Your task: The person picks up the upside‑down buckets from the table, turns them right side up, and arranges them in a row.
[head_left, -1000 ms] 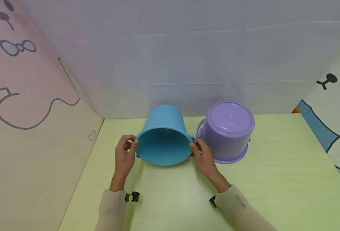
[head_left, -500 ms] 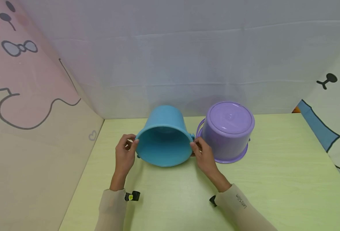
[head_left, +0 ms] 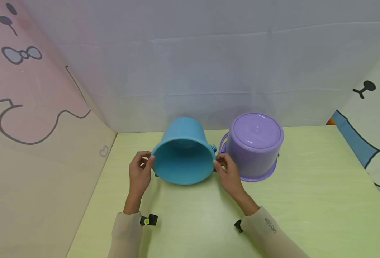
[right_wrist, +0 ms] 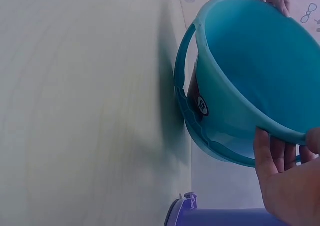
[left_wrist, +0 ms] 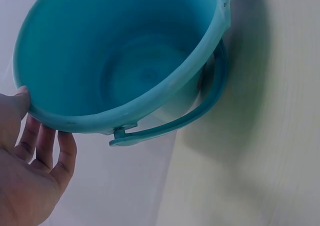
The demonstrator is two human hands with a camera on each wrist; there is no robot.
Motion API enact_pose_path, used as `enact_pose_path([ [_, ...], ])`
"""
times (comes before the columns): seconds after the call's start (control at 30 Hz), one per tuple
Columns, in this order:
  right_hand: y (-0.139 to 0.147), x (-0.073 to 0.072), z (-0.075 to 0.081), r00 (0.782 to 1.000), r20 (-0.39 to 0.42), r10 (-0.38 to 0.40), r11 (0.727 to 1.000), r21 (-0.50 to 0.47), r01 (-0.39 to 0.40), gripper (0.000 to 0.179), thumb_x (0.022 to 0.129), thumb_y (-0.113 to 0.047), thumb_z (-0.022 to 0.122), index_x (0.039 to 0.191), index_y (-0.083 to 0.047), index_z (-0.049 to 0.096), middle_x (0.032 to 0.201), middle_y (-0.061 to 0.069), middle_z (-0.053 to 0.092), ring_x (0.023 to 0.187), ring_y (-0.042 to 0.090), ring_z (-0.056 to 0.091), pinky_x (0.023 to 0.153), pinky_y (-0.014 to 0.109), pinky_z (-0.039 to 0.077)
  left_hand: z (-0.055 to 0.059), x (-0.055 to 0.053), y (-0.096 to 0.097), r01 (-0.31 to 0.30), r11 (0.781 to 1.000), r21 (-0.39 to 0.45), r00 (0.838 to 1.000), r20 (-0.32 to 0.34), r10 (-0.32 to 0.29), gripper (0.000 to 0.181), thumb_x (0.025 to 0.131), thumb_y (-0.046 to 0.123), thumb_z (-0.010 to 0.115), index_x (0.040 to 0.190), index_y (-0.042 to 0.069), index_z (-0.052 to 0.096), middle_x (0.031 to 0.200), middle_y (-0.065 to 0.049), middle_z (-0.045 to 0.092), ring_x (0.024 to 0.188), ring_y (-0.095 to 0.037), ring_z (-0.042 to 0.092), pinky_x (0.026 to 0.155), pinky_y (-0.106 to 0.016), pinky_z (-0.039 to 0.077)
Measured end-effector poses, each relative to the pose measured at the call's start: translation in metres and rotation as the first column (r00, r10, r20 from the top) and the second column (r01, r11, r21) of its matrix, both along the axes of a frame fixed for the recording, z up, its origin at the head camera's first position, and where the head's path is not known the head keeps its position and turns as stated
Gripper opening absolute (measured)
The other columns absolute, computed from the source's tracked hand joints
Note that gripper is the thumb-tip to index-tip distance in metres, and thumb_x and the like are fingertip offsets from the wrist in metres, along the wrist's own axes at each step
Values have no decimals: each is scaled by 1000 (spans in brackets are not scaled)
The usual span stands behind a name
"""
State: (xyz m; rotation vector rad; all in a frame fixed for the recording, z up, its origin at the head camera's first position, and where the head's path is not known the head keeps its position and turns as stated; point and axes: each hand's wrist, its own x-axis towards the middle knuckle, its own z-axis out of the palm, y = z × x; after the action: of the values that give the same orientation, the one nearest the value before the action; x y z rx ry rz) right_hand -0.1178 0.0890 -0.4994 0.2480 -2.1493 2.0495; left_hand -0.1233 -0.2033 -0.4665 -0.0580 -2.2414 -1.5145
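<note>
A blue bucket (head_left: 183,161) is tipped on its side, its mouth facing me and its base toward the back wall. My left hand (head_left: 140,172) pinches the rim at the left, thumb inside and fingers outside. On the other side my right hand (head_left: 229,175) pinches the rim in the same manner. The bucket's handle (left_wrist: 175,125) hangs below it, close to the table, as the left wrist view shows. A dark label with a round mark (right_wrist: 201,106) is on its outer wall. Just right of my right hand, a purple bucket (head_left: 254,143) stands upside down.
The light yellow-green table (head_left: 190,218) meets a pale curtain-like wall (head_left: 190,64) at the back. A pink and cream panel (head_left: 38,143) with cartoon drawings borders the left. A white cartoon panel (head_left: 374,118) stands at the right.
The blue bucket has barely turned within my hands: the handle joint by my right hand sits slightly higher. Both hands keep their hold on the rim. The purple bucket stays where it was.
</note>
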Motion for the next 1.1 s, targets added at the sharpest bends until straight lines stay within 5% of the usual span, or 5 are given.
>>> enact_pose_path([
  [0.5,-1,2,8,1000,-1,-31,999,15,31,8,105,6,59,111,9,58,99,22,59,84,24,63,75,39,63,-2,5,-3,27,998,65,999,29,-29,14,102,-2,66,114,-9,67,100,-15,62,77,-9,52,63,-13,48],
  [1.1,3,-5,18,993,-80,-87,994,63,92,10,104,3,61,111,10,61,100,22,63,82,12,59,69,24,57,2,6,-4,72,987,145,996,45,-80,17,104,0,65,116,-11,65,96,-5,61,76,-8,57,67,-18,59],
])
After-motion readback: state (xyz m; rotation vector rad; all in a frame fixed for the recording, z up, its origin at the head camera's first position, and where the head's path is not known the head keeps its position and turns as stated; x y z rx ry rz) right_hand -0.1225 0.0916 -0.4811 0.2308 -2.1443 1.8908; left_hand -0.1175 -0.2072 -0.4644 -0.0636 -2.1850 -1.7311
